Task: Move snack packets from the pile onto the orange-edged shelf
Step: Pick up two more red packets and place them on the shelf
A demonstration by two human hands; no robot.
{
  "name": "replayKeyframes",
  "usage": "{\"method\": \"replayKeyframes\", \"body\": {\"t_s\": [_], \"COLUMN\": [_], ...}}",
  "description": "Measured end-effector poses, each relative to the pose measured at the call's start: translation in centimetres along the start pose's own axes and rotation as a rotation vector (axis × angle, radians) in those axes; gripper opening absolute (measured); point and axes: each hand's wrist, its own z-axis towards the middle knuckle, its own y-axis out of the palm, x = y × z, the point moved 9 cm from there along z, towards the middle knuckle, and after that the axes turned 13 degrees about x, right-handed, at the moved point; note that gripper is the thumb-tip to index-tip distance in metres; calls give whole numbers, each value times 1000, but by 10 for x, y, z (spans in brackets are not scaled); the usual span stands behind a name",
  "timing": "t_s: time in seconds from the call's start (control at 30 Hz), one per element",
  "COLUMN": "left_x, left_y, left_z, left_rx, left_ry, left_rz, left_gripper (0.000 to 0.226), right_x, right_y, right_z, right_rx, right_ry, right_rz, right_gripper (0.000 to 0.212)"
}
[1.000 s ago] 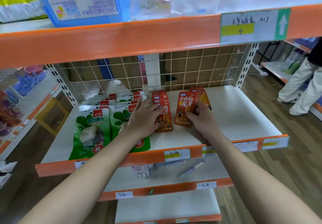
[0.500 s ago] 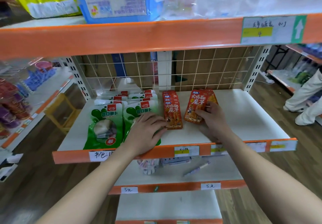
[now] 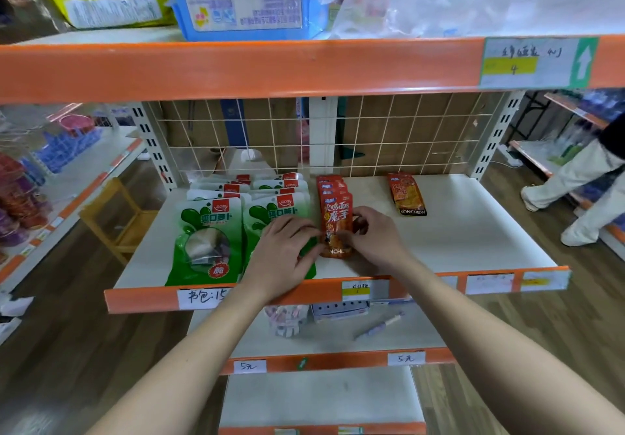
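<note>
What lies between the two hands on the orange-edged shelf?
In the head view, the front red snack packet lies between the left hand and the right hand; both touch its edges.

A row of snack packets (image 3: 334,211) on the shelf (image 3: 473,241) between the fingertips of left hand (image 3: 284,255) and right hand (image 3: 375,241), pouches (image 3: 209,231) left of the left fingers, lone packet (image 3: 407,194) beyond and right of the right fingers, wire grid (image 3: 406,137) behind all
</note>
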Motion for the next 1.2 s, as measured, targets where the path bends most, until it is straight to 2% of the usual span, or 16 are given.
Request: {"method": "replayKeyframes", "body": {"t_s": [0.23,0.37,0.57,0.9,1.2], "left_x": [-2,-4,-5,-2,-4], "left_y": [-4,-2,-2,-3,-7], "left_z": [1,1,1,2,2], "left_rx": [66,53,46,31,23], "left_ry": [7,-13,-28,-39,-115], "left_rz": [-15,-2,17,60,116], "left_gripper": [23,27,29,30,33], "right_x": [6,7,10,7,4], "right_y": [1,4,9,8,-1], "right_z": [1,3,3,2,0], "right_rx": [-10,-8,-35,-41,-12], "right_ry": [-79,-91,-68,-85,-36], "right_rz": [-74,-92,-73,-60,38], "right_gripper": [32,38,60,65,51]}}
